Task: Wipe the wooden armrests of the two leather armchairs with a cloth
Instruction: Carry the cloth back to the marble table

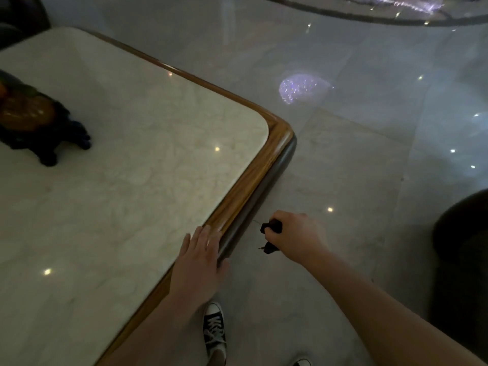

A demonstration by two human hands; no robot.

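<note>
your right hand [295,233] is closed around the dark cloth [270,237], held over the floor beside the table [248,180]; your left hand [199,260] rests flat and empty on its edge. no armrest shows, so walk to a chair before wiping.

- No legible text, label, brand, number or sign is visible on any surface in the head view.
</note>
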